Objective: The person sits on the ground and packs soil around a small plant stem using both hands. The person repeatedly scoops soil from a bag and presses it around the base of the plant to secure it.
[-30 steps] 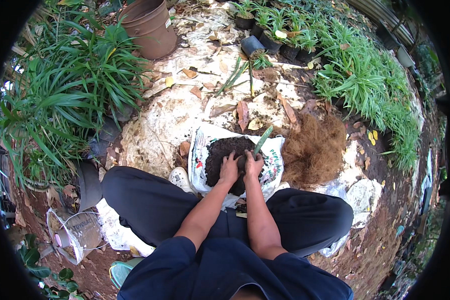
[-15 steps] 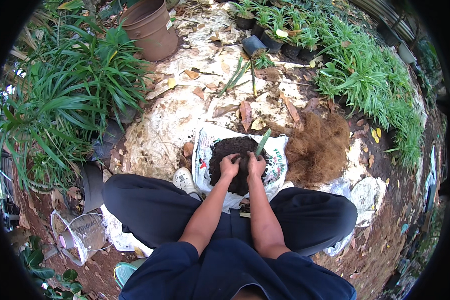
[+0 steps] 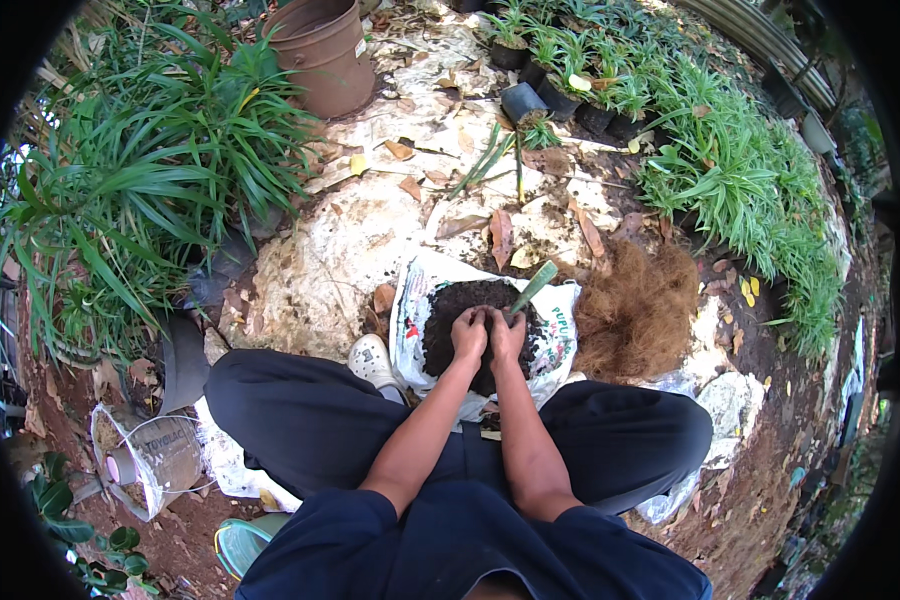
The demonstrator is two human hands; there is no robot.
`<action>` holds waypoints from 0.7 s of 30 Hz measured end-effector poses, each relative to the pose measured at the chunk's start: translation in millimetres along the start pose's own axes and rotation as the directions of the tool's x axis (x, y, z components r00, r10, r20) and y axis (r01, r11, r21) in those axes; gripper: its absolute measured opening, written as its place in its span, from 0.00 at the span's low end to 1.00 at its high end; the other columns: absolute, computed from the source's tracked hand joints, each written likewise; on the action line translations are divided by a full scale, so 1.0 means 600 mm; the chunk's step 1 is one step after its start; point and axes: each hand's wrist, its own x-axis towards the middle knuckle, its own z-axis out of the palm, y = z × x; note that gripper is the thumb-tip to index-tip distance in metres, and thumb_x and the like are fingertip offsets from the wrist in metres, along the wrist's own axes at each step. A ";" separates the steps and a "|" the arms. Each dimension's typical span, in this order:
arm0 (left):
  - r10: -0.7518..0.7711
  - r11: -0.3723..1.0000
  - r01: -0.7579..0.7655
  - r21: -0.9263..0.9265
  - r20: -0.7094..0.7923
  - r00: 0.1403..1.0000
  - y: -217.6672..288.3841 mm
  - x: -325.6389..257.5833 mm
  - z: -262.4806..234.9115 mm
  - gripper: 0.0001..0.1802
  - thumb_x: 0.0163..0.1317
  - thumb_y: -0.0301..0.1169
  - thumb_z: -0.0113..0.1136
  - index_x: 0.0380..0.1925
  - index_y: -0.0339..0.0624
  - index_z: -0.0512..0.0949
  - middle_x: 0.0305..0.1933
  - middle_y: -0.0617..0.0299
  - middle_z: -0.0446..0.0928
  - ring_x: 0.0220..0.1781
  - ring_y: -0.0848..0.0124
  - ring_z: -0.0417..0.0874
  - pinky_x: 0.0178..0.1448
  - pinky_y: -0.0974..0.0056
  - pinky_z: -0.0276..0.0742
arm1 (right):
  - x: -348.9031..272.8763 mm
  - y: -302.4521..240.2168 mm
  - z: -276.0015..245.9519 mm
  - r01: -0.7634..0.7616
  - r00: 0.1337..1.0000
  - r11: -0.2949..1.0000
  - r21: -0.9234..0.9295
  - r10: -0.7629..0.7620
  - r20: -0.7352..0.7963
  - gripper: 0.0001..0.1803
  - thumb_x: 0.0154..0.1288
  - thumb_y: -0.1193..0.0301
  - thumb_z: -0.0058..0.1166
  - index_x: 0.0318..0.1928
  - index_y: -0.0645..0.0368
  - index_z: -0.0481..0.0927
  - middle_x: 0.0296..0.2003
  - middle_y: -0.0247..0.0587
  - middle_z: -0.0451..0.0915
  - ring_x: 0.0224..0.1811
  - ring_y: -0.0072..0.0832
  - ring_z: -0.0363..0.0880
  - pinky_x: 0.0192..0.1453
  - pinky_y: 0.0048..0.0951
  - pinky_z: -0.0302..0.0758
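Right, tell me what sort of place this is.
Probably a garden or outdoor plant nursery: small potted plants stand crowded at the upper right, a large brown pot sits near the top, and dark soil lies on a white sack.

1. Shirt: dark navy, with loose short sleeves and a curved neckline.
2. Trousers: dark, plain and roomy, with folds across both legs.
3. Clog: pale cream, rounded, dotted with dark holes.
4. Left hand, right hand: bare.

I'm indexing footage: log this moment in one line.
left hand: over dark soil; right hand: at strap-shaped green leaf; white sack: under soil
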 end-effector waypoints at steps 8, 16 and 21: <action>0.038 0.999 -0.036 -0.027 0.067 0.997 0.007 -0.008 0.006 0.14 0.64 0.24 0.47 0.42 0.32 0.81 0.43 0.57 0.82 0.44 0.69 0.81 0.52 0.67 0.73 | 0.009 0.000 -0.010 0.005 0.999 0.997 -0.081 -0.002 0.044 0.17 0.56 0.67 0.63 0.44 0.63 0.78 0.39 0.41 0.81 0.41 0.28 0.78 0.51 0.29 0.73; 0.025 0.991 -0.034 0.130 0.072 0.997 0.024 0.004 -0.016 0.20 0.68 0.43 0.51 0.44 0.39 0.82 0.45 0.47 0.83 0.52 0.51 0.82 0.55 0.56 0.75 | 0.008 -0.013 -0.005 -0.061 0.991 0.998 -0.009 0.062 0.117 0.26 0.58 0.53 0.65 0.42 0.64 0.78 0.38 0.39 0.80 0.38 0.27 0.75 0.47 0.29 0.72; 0.214 0.875 -0.258 0.409 0.151 0.965 0.004 0.041 -0.028 0.17 0.60 0.30 0.57 0.50 0.40 0.79 0.48 0.48 0.82 0.52 0.51 0.82 0.63 0.56 0.72 | 0.019 -0.008 -0.010 -0.014 0.997 0.998 -0.063 0.009 -0.078 0.24 0.62 0.54 0.63 0.43 0.63 0.76 0.37 0.37 0.78 0.38 0.25 0.72 0.45 0.27 0.71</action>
